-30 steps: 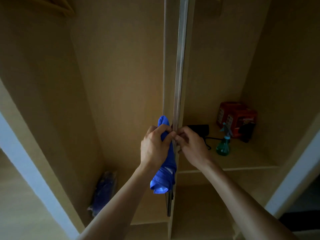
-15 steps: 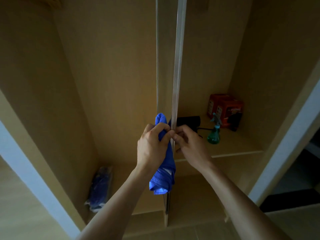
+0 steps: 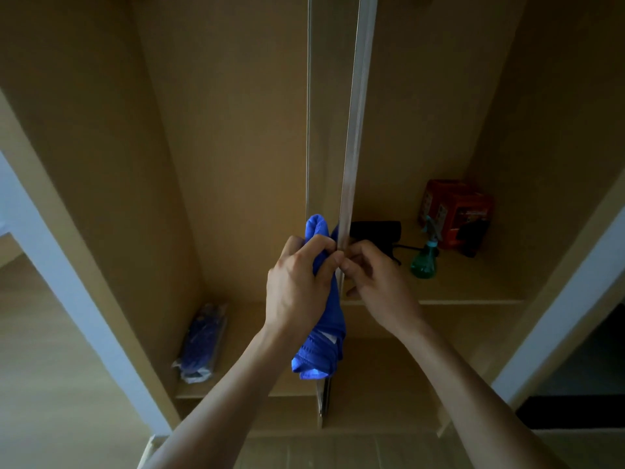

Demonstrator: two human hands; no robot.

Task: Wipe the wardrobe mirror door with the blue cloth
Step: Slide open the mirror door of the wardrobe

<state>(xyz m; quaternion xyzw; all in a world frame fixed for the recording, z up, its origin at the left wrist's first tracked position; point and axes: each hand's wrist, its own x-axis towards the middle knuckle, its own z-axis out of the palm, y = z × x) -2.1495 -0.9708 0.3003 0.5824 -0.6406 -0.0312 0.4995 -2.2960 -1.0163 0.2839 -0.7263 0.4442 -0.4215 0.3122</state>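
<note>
The wardrobe mirror door (image 3: pixel 355 130) stands edge-on in the middle of the view, showing as a thin metal strip running top to bottom. The blue cloth (image 3: pixel 326 333) is bunched against the left side of that edge, its top poking above my fingers and its tail hanging below. My left hand (image 3: pixel 297 289) grips the cloth with fingers curled round it. From the right, my right hand (image 3: pixel 378 282) pinches the door edge, its fingertips meeting the left hand's at the strip. The mirror face itself is hidden at this angle.
Open wooden wardrobe compartments lie on both sides of the door. A shelf (image 3: pixel 473 296) on the right holds a green spray bottle (image 3: pixel 424 262), red boxes (image 3: pixel 453 211) and a black device (image 3: pixel 375 230) with a cord. A blue plastic-wrapped packet (image 3: pixel 201 343) lies on the lower left shelf.
The view has shifted and tilted slightly, with the shelf items sliding left in frame. Both hands keep the same hold at the door edge with the cloth.
</note>
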